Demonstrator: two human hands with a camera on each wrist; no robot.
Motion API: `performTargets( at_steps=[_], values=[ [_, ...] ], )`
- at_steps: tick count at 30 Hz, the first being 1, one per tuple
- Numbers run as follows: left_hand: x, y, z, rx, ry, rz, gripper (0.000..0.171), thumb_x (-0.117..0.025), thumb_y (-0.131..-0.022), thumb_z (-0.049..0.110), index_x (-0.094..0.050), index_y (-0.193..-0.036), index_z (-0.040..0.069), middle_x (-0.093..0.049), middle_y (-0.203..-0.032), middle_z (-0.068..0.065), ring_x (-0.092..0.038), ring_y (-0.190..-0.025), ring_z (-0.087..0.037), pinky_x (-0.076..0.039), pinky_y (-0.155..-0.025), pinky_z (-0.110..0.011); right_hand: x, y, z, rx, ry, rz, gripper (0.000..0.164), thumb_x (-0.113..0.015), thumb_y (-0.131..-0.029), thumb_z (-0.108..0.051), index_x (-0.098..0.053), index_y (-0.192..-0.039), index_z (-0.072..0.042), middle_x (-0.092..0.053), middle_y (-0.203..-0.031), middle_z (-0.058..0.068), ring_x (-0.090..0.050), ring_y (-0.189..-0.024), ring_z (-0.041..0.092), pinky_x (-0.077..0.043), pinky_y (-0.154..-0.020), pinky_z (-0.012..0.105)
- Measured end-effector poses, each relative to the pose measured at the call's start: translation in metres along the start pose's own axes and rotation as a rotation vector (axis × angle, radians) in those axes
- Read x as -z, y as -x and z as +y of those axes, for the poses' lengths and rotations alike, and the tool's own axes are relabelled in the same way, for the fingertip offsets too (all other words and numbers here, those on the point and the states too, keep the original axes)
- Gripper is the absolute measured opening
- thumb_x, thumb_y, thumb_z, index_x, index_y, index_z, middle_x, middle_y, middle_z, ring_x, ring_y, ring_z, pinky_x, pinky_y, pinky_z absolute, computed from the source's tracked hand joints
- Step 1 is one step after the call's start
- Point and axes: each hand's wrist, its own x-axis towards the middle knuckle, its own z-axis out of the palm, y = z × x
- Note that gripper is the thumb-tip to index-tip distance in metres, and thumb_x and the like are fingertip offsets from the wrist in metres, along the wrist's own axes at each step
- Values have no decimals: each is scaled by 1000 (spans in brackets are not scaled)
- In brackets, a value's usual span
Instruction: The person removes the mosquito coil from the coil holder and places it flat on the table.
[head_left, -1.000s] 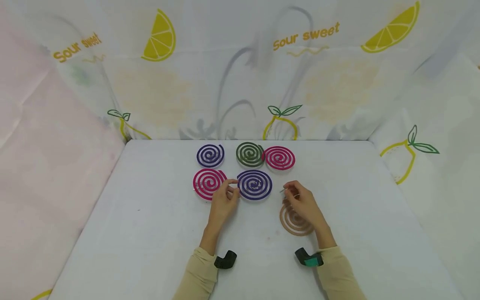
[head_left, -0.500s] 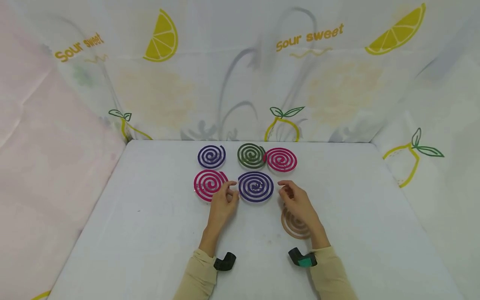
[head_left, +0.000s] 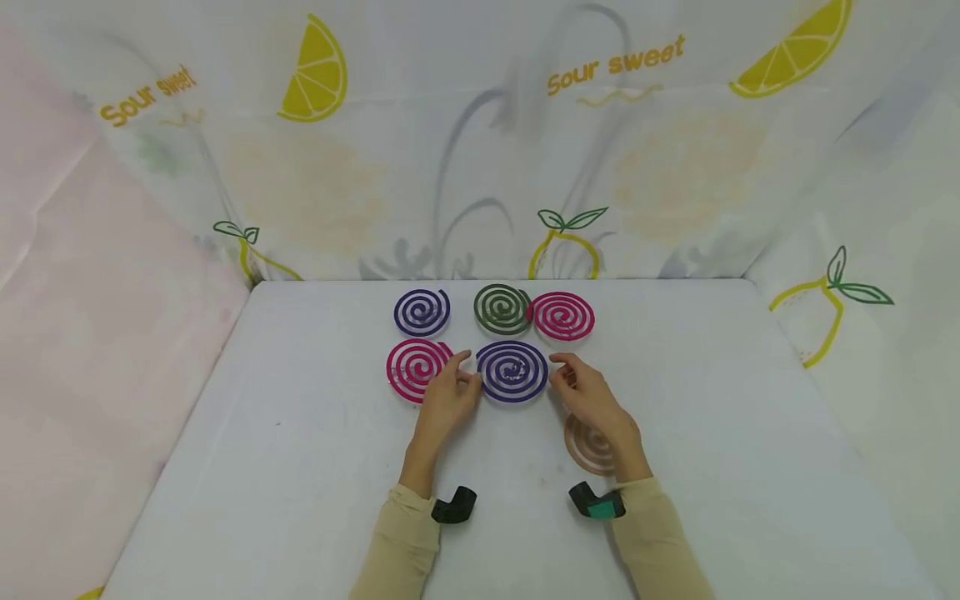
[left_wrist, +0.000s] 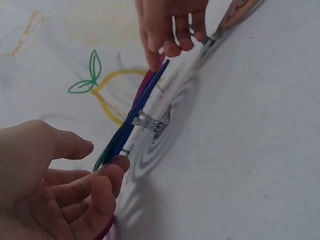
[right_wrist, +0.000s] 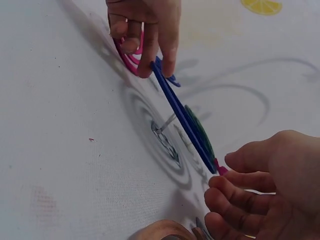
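Observation:
A dark blue mosquito coil lies flat, raised over the white table on a small metal stand. At its left edge is my left hand, fingers loosely bent; in the left wrist view a fingertip is at the rim, with a gap to the other finger above. My right hand is at the opposite edge, fingers slightly bent and spread around the rim without a visible pinch. Contact there is hard to tell. Partly under my right forearm lies a brown coil.
A pink coil sits beside my left hand. Behind stand a smaller blue coil, a green coil and another pink coil, these last two touching or overlapping. A lemon-printed cloth wall rises behind the table.
My right hand has moved left from above the brown coil to the blue coil's right edge; the thin metal piece it held earlier no longer shows. My left hand has stayed nearly still.

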Motion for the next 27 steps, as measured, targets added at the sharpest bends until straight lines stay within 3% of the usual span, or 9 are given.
performTargets(
  at_steps=[5,9,12,21,27],
  values=[
    [2,-4,3,63,8,-114,55,-59,-92,26,-41,-141,8,-72,-88,-6,-65,-70,-17,-47,-94,-43,-2,-3,5,35,13,12,35,-54,-93,-11,-52,-127,-2,-62,-95,11,-58,-83,17,-46,-70,25],
    [2,-6,1,78,36,-168,57,-57,-93,26,-36,-144,9,-71,-86,-4,-59,-56,-10,-48,-90,-41,-4,-7,6,62,22,7,36,-55,-94,-13,-52,-128,-1,-62,-97,12,-58,-85,18,-47,-75,29],
    [0,-7,-2,74,47,-165,56,-56,-94,25,-37,-143,8,-71,-89,-4,-59,-53,-8,-50,-83,-38,-4,-9,6,67,24,-1,37,-54,-94,-12,-51,-129,0,-61,-96,12,-59,-85,19,-47,-77,31],
    [-1,-11,-2,71,63,-108,58,-55,-94,24,-34,-145,4,-71,-88,-7,-58,-49,-9,-48,-90,-41,-2,-13,4,78,22,-14,38,-52,-94,-11,-51,-130,1,-62,-96,15,-59,-84,20,-47,-76,31],
    [-3,-9,-3,63,70,-96,54,-55,-94,21,-38,-142,3,-71,-90,-8,-57,-48,-8,-50,-87,-40,-9,-11,7,46,55,15,37,-52,-93,-12,-52,-129,0,-63,-95,13,-57,-79,15,-45,-71,27]
  ],
)
